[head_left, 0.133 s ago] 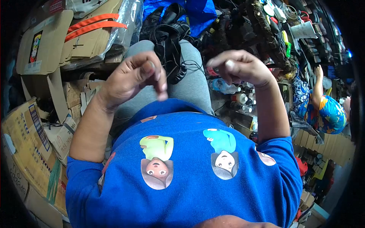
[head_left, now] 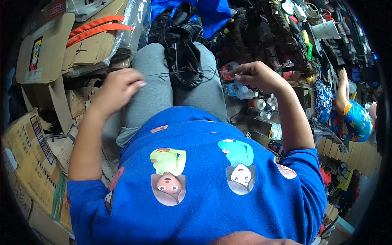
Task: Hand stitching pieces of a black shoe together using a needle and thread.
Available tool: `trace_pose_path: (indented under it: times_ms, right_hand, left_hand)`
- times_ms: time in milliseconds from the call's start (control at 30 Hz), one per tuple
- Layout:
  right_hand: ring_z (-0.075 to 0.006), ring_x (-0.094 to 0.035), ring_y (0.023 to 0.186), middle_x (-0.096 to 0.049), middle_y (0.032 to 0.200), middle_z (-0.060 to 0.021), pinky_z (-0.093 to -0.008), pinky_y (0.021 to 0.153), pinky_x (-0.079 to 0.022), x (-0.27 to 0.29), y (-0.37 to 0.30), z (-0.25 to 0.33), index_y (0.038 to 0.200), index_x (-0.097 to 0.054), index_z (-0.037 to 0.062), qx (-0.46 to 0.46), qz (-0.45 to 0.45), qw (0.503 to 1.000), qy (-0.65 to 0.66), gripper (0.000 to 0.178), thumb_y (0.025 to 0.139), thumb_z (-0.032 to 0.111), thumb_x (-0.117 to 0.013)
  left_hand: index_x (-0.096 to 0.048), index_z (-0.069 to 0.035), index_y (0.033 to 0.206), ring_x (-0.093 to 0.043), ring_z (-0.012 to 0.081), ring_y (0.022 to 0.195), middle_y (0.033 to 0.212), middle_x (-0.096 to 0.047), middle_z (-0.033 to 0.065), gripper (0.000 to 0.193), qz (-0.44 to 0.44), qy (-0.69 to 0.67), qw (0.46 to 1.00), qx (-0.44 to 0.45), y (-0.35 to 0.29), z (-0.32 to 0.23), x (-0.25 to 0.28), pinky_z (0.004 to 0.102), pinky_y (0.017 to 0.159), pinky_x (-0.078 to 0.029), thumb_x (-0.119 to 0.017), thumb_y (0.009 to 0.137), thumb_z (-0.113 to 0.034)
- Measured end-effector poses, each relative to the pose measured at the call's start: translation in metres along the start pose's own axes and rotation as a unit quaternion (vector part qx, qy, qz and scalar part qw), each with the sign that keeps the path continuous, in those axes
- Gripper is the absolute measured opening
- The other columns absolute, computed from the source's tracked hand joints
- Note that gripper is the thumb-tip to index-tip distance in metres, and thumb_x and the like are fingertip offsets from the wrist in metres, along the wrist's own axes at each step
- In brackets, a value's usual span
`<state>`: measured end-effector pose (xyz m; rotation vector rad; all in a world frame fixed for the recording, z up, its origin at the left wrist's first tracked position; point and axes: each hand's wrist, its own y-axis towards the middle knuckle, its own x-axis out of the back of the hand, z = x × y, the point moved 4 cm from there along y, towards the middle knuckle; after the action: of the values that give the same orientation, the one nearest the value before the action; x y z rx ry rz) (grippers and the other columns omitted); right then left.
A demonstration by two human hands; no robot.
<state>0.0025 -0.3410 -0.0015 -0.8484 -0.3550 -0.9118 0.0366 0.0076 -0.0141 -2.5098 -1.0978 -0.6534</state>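
Note:
A black shoe [head_left: 184, 57] rests between my knees, its rounded end toward me. Dark thread [head_left: 157, 74] runs across it, drawn out sideways toward both hands, with loose loops near the rounded end. My left hand [head_left: 120, 87], left of the shoe over my thigh, is closed on the thread's left part. My right hand [head_left: 258, 76], beyond my right knee, pinches the thread between thumb and fingers. Whether a needle or awl is in either hand, I cannot make out.
Flattened cardboard [head_left: 47, 49] with orange strips [head_left: 96, 32] is stacked at left. More black footwear [head_left: 183, 14] lies ahead by a blue sheet [head_left: 216, 18]. Bottles [head_left: 241, 91] stand right of my knee. Tools crowd a rack at upper right; another person [head_left: 353, 122] sits at far right.
My left hand has moved outward to the left and turned back-up. The right hand has dropped slightly. The thread now shows stretched across the shoe between them.

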Motion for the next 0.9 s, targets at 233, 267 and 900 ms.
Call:
trace_pose_path:
  times_ms: [233, 267, 900]
  right_hand:
    - [-0.0257, -0.066, 0.079, -0.068, 0.088, -0.013, -0.0349, 0.074, -0.049, 0.072, -0.091, -0.197, 0.099, -0.068, 0.0071, -0.249, -0.218, 0.921, -0.208, 0.03, 0.082, 0.031, -0.067]
    - [-0.0268, -0.066, 0.079, -0.068, 0.088, -0.0134, -0.036, 0.074, -0.049, 0.083, -0.119, -0.224, 0.099, -0.068, 0.0075, -0.248, -0.244, 0.911, -0.22, 0.03, 0.081, 0.031, -0.067]
    - [-0.0073, -0.059, 0.077, -0.065, 0.081, 0.0, -0.023, 0.072, -0.047, -0.022, 0.07, 0.0, 0.089, -0.069, 0.0018, 0.076, -0.074, 0.971, 0.214, 0.011, 0.078, 0.003, -0.07]
  left_hand:
    - [-0.065, -0.001, 0.091, -0.059, 0.028, 0.078, 0.083, -0.06, 0.0121, 0.016, -0.284, 0.411, 0.852, 0.154, -0.117, 0.039, 0.142, 0.0335, 0.071, -0.046, -0.065, 0.08, -0.014]
    - [-0.066, -0.002, 0.093, -0.06, 0.0289, 0.083, 0.087, -0.061, 0.0125, 0.017, -0.328, 0.426, 0.814, 0.221, -0.15, 0.042, 0.167, 0.034, 0.074, -0.046, -0.063, 0.083, -0.016]
    - [-0.063, -0.005, 0.098, -0.059, 0.0257, 0.091, 0.09, -0.059, 0.0104, 0.026, 0.04, 0.066, 0.986, -0.15, 0.13, -0.021, -0.064, 0.034, 0.081, -0.045, -0.07, 0.075, -0.015]
